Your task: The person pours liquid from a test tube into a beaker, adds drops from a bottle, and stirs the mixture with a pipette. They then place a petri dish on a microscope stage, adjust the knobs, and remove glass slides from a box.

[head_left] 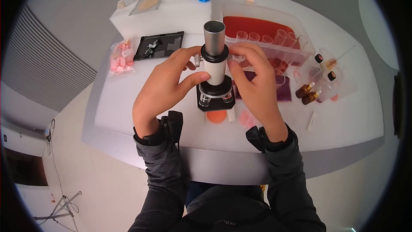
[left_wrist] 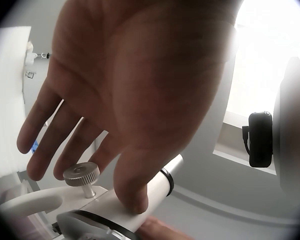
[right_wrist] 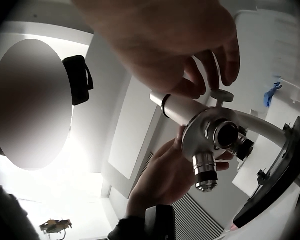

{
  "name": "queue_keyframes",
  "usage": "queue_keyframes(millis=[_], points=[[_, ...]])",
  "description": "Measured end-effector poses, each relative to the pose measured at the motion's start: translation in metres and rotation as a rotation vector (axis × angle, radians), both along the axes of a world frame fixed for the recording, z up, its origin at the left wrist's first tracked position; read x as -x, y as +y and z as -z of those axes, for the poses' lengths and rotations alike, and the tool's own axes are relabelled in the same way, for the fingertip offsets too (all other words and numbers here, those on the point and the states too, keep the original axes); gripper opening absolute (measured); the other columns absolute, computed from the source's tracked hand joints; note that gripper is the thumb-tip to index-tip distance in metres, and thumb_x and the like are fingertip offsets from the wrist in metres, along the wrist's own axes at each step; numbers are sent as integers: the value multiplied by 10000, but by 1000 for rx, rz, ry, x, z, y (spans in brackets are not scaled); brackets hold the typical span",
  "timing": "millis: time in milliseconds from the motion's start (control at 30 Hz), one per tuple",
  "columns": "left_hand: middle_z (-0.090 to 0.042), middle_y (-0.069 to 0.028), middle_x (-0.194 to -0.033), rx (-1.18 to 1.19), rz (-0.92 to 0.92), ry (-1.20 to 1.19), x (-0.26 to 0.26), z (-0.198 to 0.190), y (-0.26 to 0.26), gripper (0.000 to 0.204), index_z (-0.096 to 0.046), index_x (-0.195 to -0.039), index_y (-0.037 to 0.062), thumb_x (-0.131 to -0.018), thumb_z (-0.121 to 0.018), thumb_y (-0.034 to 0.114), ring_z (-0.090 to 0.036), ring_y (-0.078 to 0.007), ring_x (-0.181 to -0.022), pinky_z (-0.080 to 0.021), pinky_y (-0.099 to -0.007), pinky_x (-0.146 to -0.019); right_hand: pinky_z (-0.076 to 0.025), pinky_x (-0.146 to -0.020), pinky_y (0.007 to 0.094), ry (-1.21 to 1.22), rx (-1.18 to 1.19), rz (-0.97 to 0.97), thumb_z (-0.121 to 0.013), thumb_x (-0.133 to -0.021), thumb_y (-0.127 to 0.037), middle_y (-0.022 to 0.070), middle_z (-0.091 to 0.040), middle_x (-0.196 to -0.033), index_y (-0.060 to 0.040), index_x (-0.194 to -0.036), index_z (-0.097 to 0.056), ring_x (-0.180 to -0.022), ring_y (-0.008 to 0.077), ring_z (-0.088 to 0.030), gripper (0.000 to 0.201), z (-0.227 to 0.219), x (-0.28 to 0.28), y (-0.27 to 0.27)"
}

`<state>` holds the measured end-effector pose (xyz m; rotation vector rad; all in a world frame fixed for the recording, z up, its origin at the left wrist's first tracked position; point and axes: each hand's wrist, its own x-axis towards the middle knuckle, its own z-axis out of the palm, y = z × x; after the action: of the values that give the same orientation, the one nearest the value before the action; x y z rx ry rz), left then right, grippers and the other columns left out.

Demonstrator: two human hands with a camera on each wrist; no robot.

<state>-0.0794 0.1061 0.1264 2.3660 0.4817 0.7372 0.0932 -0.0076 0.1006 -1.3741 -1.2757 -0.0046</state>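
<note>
A white microscope (head_left: 216, 71) with a silver eyepiece tube stands upright in front of me, its revolving objectives (right_wrist: 205, 170) over a black stage (head_left: 216, 103). My left hand (head_left: 165, 81) is at its left side, the thumb touching the white tube. The fingers of that hand extend, fairly straight, beside the ribbed focus knob (left_wrist: 81, 173). At the right side my right hand (head_left: 257, 81) has its bent fingers and thumb around the opposite focus knob (right_wrist: 221, 95). That knob is partly hidden by the fingers in the head view.
Behind the right hand are clear tubes (head_left: 281, 38) and a bin of red liquid (head_left: 257, 22). Dropper bottles (head_left: 311, 96) stand farther right. A black tray (head_left: 174, 45) and a bag of pink pieces (head_left: 122, 58) lie left. A pink-orange disc (head_left: 216, 117) lies before the microscope.
</note>
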Motion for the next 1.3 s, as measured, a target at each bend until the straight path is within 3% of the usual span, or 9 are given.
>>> queue_keyframes(millis=[267, 367, 467, 567, 667, 867, 967, 1167, 1300], points=[[-665, -185, -890, 40, -35, -18, -10, 9, 8, 312, -551, -1242, -24, -946, -573, 73, -677, -289, -793, -514, -360, -726, -528, -684, 319, 222, 314, -62, -656, -889, -141, 107, -714, -942, -73, -1132, -663, -778, 235, -701, 253, -6, -10, 4], [-671, -187, -887, 32, -39, -22, -12, 6, 5, 293, -555, -1216, -32, -933, -575, 39, -684, -278, -786, -514, -355, -716, -526, -681, 333, 175, 247, -95, -662, -888, -155, 125, -716, -907, -70, -1145, -656, -743, 241, -692, 271, 1, -17, 5], [-682, -161, -947, -20, -43, -40, -9, 9, 7, 307, -565, -1192, -29, -895, -624, 16, -681, -243, -796, -511, -340, -727, -493, -592, 251, 185, 292, -144, -632, -938, -116, 70, -697, -975, -57, -1218, -632, -739, 101, -623, 286, -1, -14, 2], [-688, -140, -975, -15, -70, -24, -9, 6, 6, 332, -573, -1191, -21, -872, -658, 18, -676, -228, -808, -507, -328, -734, -483, -590, 256, 217, 314, -154, -657, -911, -95, 79, -689, -1004, -72, -1210, -644, -712, 95, -612, 301, -4, -14, 1], [-691, -126, -978, -18, -85, -29, -10, 4, 5, 327, -583, -1186, -17, -873, -667, 31, -669, -208, -807, -501, -315, -727, -490, -603, 263, 67, 201, -79, -682, -874, -69, 73, -679, -1033, -78, -1174, -660, -750, 126, -627, 301, -1, -12, 2], [-668, -109, -902, 125, -67, -40, -9, 7, 6, 253, -598, -1162, -28, -955, -596, 117, -643, -171, -760, -492, -305, -700, -513, -657, 349, -235, -99, 110, -706, -785, -72, 47, -640, -842, -79, -907, -673, -785, 233, -632, 126, -6, -6, -2], [-659, -105, -869, 137, -68, -45, -10, 8, 6, 244, -598, -1153, -35, -970, -572, 125, -640, -170, -741, -492, -304, -696, -484, -583, 295, -283, -54, 67, -719, -804, -45, 62, -674, -952, -58, -917, -676, -771, 215, -607, 121, -11, -4, -10], [-679, -113, -900, 86, -76, -30, -11, 3, 5, 251, -595, -1151, -37, -915, -611, 47, -645, -177, -725, -498, -308, -696, -481, -593, 293, -366, 51, -13, -731, -784, -26, 62, -674, -920, -55, -913, -678, -739, 224, -610, 143, -15, -5, -19], [-693, -120, -952, 59, -109, -47, -11, 4, 5, 298, -600, -1147, -36, -862, -663, 24, -648, -181, -725, -504, -309, -693, -499, -646, 296, -359, -163, 28, -716, -776, 17, 84, -674, -974, -45, -949, -685, -799, 242, -628, 186, -22, 0, -21]])
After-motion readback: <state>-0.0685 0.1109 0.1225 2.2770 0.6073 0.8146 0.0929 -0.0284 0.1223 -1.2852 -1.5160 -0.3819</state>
